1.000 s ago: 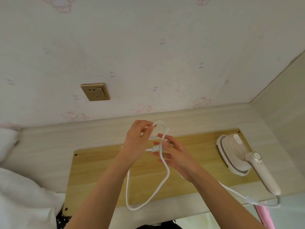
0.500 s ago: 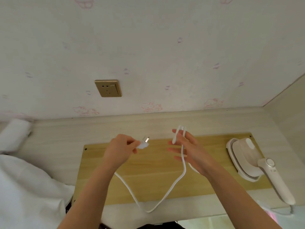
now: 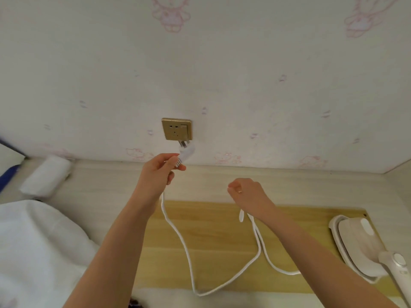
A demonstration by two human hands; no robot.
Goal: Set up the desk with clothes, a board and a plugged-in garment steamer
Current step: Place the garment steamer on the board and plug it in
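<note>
Just below the wall socket, at its 6 o'clock, the plug is pinched at its rear end between the thumb and curled fingers of the left hand. From those fingers the plug's long axis leans toward 1 o'clock, with the prongs uppermost and just under the plate's lower edge, not in the holes. The coming move probably turns on this relation — the holes lie at 12 o'clock from the prongs, so a short lift and a tilt toward the wall should seat them. The left hand is much the nearer. The right hand, at 4 o'clock from the socket, has its fingers curled; whether they grip the cord looped beneath it cannot be told. The cord sags across the board to the garment steamer at 4 o'clock — slack enough, apparently. Folded white clothes lie on the desk at 8 o'clock.
</note>
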